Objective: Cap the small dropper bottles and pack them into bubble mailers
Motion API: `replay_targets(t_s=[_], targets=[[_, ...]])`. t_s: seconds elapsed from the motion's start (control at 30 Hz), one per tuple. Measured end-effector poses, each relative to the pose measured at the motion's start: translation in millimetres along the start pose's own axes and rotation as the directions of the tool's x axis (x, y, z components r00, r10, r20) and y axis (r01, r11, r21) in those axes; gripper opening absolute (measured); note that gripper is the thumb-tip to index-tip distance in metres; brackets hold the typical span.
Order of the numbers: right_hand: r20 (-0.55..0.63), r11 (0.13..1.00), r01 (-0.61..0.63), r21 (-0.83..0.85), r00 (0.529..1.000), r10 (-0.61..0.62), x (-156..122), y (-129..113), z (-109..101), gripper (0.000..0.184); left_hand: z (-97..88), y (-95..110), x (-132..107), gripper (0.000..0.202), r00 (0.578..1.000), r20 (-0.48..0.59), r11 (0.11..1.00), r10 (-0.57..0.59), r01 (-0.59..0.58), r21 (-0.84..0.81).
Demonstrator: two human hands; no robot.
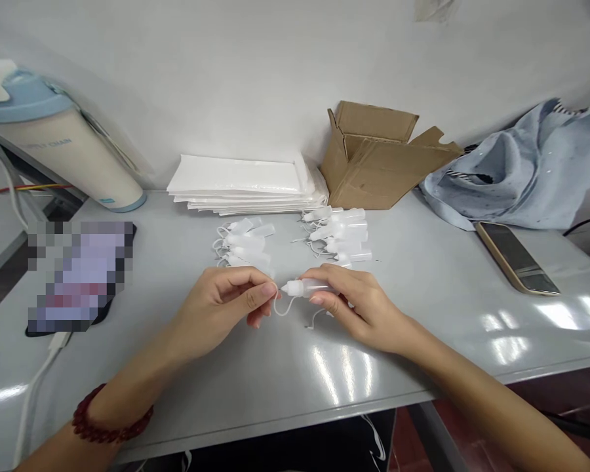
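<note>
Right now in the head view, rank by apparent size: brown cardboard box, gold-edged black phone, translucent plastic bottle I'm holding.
1. Cardboard box
2. Gold-edged phone
3. Held bottle, partly covered by right hand

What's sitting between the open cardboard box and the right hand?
In the head view, a cluster of small translucent bottles lies between the cardboard box and the right hand, which grips another bottle.
</note>
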State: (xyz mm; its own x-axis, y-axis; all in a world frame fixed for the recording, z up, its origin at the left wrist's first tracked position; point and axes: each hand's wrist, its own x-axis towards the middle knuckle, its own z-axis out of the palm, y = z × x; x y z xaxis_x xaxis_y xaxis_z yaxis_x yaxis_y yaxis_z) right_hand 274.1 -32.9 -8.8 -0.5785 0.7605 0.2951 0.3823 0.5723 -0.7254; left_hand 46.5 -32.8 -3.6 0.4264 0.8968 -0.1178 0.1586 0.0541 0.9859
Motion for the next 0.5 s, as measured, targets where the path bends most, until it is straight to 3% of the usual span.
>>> replay_targets(t_s=[0.3,0.5], targets=[[0.054,0.992,0.017,0.123,0.998,-0.024,-1.9,1.5,1.0,0.020,-1.7,-4.1,3.9,0.021,0.981,0.185,0.958,-0.057,0.105,-0.266],[0.080,0.993,0.009,0.121,0.997,-0.019,-2.9,-2.9,1.9,0.020,-4.7,-2.3,3.8,0.020,0.959,0.262,0.930,-0.103,0.187,-0.317]])
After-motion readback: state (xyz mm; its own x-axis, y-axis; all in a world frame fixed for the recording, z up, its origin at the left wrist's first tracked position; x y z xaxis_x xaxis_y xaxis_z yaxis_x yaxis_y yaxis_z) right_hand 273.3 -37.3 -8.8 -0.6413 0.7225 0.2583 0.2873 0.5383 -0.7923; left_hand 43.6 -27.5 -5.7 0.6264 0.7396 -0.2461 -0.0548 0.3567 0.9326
